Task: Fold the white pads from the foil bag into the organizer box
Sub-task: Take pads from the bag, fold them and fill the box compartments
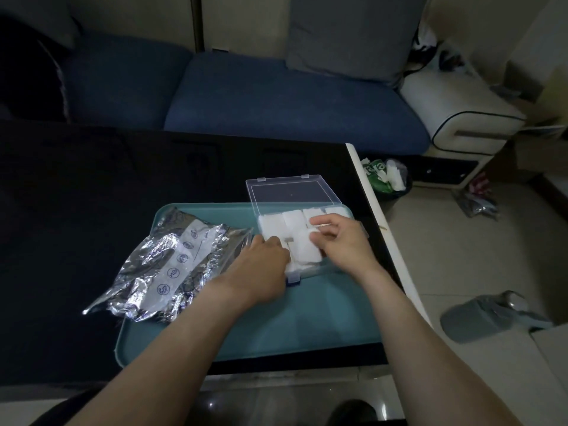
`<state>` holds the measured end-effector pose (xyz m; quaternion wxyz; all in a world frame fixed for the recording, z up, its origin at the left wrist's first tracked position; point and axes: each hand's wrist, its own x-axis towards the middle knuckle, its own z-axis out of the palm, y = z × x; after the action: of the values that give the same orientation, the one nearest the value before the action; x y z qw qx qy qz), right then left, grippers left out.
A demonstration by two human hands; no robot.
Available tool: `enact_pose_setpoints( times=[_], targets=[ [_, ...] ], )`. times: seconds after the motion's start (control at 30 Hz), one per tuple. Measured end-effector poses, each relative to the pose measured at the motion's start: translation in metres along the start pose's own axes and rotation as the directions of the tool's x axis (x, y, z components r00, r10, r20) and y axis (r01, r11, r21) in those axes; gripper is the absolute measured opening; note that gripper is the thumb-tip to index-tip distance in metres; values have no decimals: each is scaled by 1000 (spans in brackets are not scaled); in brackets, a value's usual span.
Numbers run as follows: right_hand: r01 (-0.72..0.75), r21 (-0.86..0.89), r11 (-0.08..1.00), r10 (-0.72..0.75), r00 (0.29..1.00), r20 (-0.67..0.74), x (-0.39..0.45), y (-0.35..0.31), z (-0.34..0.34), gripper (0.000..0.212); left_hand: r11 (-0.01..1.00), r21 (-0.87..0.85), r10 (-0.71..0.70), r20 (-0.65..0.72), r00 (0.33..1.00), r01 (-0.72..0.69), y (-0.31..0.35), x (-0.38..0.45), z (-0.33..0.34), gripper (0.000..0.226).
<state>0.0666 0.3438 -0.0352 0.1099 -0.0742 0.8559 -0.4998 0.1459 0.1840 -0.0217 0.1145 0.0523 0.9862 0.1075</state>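
On the teal plastic tray [322, 327], both hands are in the clear plastic organizer box [276, 192]: left hand [261, 265] presses the folded white pads [302, 245], right hand [341, 244] pinches one. Crumpled silver foil bag [172, 269] lies left.

Setting: a home living room. Indicators: a blue sofa [276, 96] with a grey cushion [350, 35] behind a low black bench [123, 186]; a white side cabinet [458, 118] at the sofa end; a tiled floor [455, 259]; a grey slipper [488, 315]; a small lined bin [388, 179] beside the bench.
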Motion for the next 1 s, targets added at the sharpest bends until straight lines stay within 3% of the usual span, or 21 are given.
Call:
enact_pose_setpoints(
  times=[0.23, 0.33, 0.47, 0.57, 0.7, 0.87, 1.0],
  targets=[
    [10, -362, 932, -46, 995, -90, -2, -2, 14, 23, 996, -82, -24, 34, 999, 26, -1, 0, -5, 40],
    [29, -423, 906, -46, 999, -29, -5, -7, 8, 20, 992, -119, -37, 45, 998, 42, -2, -1, -6, 39],
    [200, -527, 826, -168, 980, 108, -11, -13, 5, 21, 977, -210, -36, -32, 999, 29, -6, -3, -12, 43],
    [212, -542, 813, -113, 971, 211, -16, -17, 4, 29, 941, -338, -72, -126, 989, 26, -9, -9, -23, 43],
    [168, -573, 802, -46, 974, 220, -17, -21, 7, 40, 918, -392, -164, -246, 955, 57, -18, -18, -33, 31],
    [125, -582, 804, -11, 980, 196, -16, -23, 10, 35, 935, -345, -199, -332, 922, 78, -25, -28, -34, 20],
    [141, -619, 772, 33, 965, 261, -12, -23, 8, 29, 955, -264, -232, -368, 900, 138, -39, -31, -31, 16]
  ],
)
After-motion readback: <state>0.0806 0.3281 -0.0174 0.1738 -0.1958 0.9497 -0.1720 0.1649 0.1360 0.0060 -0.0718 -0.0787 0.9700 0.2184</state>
